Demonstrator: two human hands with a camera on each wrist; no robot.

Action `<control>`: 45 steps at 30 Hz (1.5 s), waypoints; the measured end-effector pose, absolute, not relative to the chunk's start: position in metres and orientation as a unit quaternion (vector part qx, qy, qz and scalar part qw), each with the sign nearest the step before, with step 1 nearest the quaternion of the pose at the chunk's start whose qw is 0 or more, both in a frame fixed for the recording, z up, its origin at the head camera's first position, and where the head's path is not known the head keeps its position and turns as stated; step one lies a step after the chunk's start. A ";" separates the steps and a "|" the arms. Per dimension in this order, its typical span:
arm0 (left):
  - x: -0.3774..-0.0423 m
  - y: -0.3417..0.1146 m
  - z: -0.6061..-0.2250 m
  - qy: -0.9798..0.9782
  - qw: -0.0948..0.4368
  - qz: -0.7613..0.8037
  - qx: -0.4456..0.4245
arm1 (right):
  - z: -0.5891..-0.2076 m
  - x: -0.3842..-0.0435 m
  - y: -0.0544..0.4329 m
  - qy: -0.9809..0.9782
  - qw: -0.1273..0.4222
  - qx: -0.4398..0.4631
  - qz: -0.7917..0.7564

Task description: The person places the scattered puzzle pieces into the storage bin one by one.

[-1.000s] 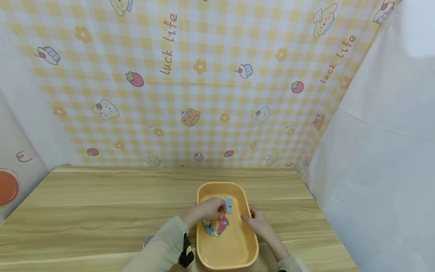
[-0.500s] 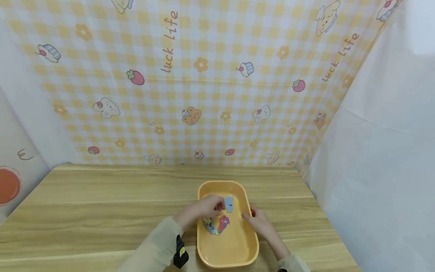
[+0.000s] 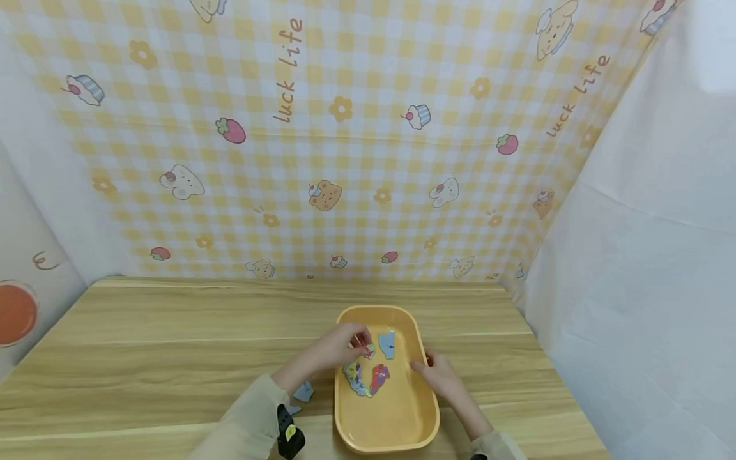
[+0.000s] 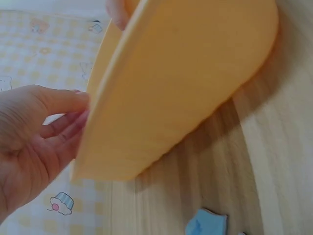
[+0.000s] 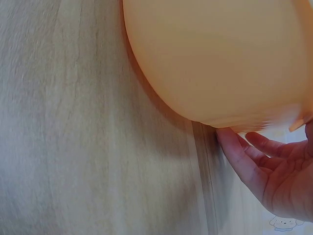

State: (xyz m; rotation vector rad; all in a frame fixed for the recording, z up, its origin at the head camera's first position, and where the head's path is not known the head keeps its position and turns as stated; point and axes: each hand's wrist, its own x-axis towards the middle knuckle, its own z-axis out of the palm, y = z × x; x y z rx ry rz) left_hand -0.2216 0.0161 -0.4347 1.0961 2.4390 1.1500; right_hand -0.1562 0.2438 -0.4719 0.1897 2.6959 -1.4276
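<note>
In the head view an orange-yellow tray (image 3: 388, 425) lies on the wooden table. My left hand (image 3: 336, 345) reaches over its left side and pinches a small red-and-green puzzle piece (image 3: 370, 350) at the fingertips. Just below lie joined blue-and-yellow pieces (image 3: 354, 378) and a red-purple piece (image 3: 379, 378). A light-blue piece (image 3: 387, 345) lies farther up in the tray. My right hand (image 3: 443, 377) grips the right rim, thumb inside and fingers outside. In the left wrist view the tray wall hides the left fingertips (image 4: 80, 100).
Another light-blue piece (image 3: 303, 391) lies on the table (image 3: 172, 358) left of the tray, with part of one more piece (image 3: 293, 409) beside the left sleeve. A yellow checked cloth (image 3: 356, 160) hangs behind the table, and a white sheet (image 3: 621, 255) on the right.
My left hand and forearm have shifted left, uncovering the small red-and-green piece at the fingertips and the light-blue pieces on the table. My right hand has stayed on the tray rim.
</note>
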 end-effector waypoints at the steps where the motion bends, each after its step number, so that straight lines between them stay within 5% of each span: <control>1: -0.222 0.016 -0.435 0.832 0.113 0.392 0.375 | -0.472 -0.156 0.244 0.881 0.042 0.063 -0.468; 8: -0.216 0.025 -0.435 0.833 0.125 0.302 0.447 | -0.472 -0.156 0.247 0.882 0.039 0.070 -0.464; 19: -0.202 0.047 -0.432 0.872 0.157 0.131 0.445 | -0.476 -0.156 0.246 0.886 0.041 0.057 -0.458; 45: -0.213 0.053 -0.446 0.879 0.171 0.141 0.421 | -0.473 -0.156 0.242 0.881 0.039 0.068 -0.467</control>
